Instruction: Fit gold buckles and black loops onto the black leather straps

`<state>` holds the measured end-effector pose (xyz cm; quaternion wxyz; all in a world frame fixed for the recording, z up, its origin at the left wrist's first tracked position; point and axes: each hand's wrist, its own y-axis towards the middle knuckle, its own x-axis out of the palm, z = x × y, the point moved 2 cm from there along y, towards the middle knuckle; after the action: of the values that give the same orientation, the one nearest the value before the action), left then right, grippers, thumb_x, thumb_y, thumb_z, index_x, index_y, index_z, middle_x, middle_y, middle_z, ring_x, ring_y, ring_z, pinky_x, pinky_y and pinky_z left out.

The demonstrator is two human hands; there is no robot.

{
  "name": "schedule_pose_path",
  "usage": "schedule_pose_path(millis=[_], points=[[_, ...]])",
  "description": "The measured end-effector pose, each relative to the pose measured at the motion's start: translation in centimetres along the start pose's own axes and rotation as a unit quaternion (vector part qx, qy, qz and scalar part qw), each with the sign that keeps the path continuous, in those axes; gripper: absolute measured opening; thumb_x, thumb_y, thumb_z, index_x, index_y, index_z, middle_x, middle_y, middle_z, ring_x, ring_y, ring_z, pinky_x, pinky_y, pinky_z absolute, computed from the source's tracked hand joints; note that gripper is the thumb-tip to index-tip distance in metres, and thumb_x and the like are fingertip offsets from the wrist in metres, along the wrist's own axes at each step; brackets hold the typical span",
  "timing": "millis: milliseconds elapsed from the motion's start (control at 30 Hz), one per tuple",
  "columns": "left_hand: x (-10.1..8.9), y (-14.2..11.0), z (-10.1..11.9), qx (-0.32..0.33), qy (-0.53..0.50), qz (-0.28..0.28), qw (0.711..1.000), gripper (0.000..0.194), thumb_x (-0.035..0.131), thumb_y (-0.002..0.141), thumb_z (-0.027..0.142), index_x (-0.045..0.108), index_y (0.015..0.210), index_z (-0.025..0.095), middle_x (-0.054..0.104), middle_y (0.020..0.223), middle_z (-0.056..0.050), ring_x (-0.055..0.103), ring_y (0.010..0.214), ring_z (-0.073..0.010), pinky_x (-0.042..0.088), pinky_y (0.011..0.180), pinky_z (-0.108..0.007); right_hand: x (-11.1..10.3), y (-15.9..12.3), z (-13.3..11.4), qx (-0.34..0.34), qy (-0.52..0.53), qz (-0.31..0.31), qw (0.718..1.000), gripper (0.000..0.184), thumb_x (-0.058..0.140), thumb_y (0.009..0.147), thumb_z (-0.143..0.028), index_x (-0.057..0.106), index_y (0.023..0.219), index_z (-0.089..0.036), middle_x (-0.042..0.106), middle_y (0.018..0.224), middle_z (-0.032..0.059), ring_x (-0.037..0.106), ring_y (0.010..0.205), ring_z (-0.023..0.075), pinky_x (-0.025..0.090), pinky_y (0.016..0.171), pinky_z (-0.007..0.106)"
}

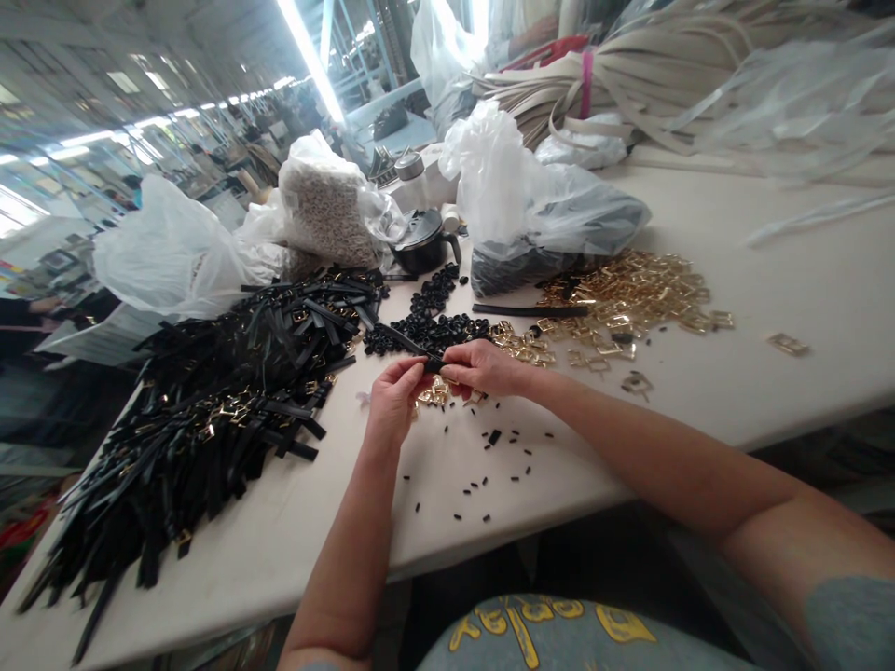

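My fingers (414,369) are pinching together on the near end of a black strap (409,346), both hands meeting on it: my left hand (392,396) is gripping from the left and my right hand (482,366) is clamping the same end from the right. The strap is running up and left away from my fingertips, lifted just above the white table (769,280). Directly under my fingers a few gold buckles (433,393) are lying, and more are spreading out to the right. Just beyond my fingertips a heap of small black loops (426,326) is sitting. Far to the left a big pile of finished black straps (210,419) is lying. Nearer to me, below my hands, tiny black bits (489,466) are scattered.
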<state>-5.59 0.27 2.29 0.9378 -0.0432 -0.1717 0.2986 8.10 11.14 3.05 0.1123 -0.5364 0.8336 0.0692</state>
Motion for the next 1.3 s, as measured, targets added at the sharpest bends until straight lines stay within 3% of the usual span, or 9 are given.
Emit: schedule_pose_path(millis=[133, 567, 767, 933, 1067, 1300], points=[[0.0, 0.0, -0.1, -0.029, -0.01, -0.016, 0.999, 0.035, 0.088, 0.053, 0.028, 0.073, 0.082, 0.015, 0.073, 0.079, -0.004, 0.066, 0.062, -0.0109, 0.056, 0.067, -0.024, 0.0, -0.1, -0.1, -0.007, -0.01, -0.008, 1.0, 0.019, 0.055, 0.086, -0.03, 0.056, 0.074, -0.016, 0.065, 0.063, -0.0012, 0.062, 0.049, 0.0093, 0.046, 0.047, 0.018], [-0.2, -0.8, 0.5, 0.074, 0.13, -0.018, 0.989, 0.028, 0.084, 0.064, 0.027, 0.075, 0.088, 0.017, 0.075, 0.083, -0.005, 0.068, 0.071, -0.0128, 0.054, 0.07, -0.023, 0.9, 0.1, 0.0, -0.017, -0.049, 0.022, 0.998, 0.014, 0.051, 0.09, -0.02, 0.058, 0.079, -0.015, 0.066, 0.067, -0.0006, 0.065, 0.057, 0.0097, 0.045, 0.053, 0.018], [0.0, -0.6, -0.2, 0.115, 0.191, -0.02, 0.975, 0.02, 0.082, 0.063, 0.024, 0.076, 0.08, 0.017, 0.071, 0.08, -0.004, 0.065, 0.067, -0.013, 0.052, 0.063, -0.022, 1.2, 0.0, -0.2, -0.044, -0.044, -0.01, 0.998, 0.016, 0.047, 0.08, -0.004, 0.058, 0.08, -0.015, 0.066, 0.071, -0.0008, 0.065, 0.065, 0.0106, 0.046, 0.059, 0.019], [0.2, -0.8, -0.3, 0.167, 0.226, -0.002, 0.96, 0.015, 0.078, 0.067, 0.021, 0.076, 0.082, 0.019, 0.07, 0.077, -0.002, 0.063, 0.066, -0.0111, 0.05, 0.061, -0.019, 1.1, 0.0, -0.4, -0.03, -0.004, 0.017, 0.999, 0.006, 0.055, 0.084, -0.019, 0.058, 0.081, -0.015, 0.066, 0.07, -0.0001, 0.065, 0.064, 0.0121, 0.047, 0.055, 0.02], [0.8, -1.1, -0.3, 0.125, 0.139, -0.015, 0.982, 0.022, 0.081, 0.066, 0.025, 0.072, 0.085, 0.017, 0.072, 0.077, -0.002, 0.066, 0.068, -0.0124, 0.053, 0.067, -0.022, 1.0, 0.0, -0.4, 0.002, 0.087, 0.048, 0.995, 0.018, 0.056, 0.088, -0.032, 0.059, 0.084, -0.014, 0.066, 0.068, 0.0005, 0.067, 0.058, 0.0122, 0.051, 0.051, 0.02], [0.5, -0.4, -0.4, 0.008, -0.003, 0.013, 1.0, 0.041, 0.087, 0.058, 0.04, 0.061, 0.08, 0.016, 0.072, 0.076, -0.002, 0.068, 0.063, -0.0123, 0.055, 0.064, -0.023, 1.0, 0.1, -0.5, 0.005, 0.161, 0.067, 0.985, 0.018, 0.063, 0.083, -0.032, 0.058, 0.081, -0.015, 0.064, 0.06, -0.0028, 0.062, 0.05, 0.0088, 0.051, 0.046, 0.017]])
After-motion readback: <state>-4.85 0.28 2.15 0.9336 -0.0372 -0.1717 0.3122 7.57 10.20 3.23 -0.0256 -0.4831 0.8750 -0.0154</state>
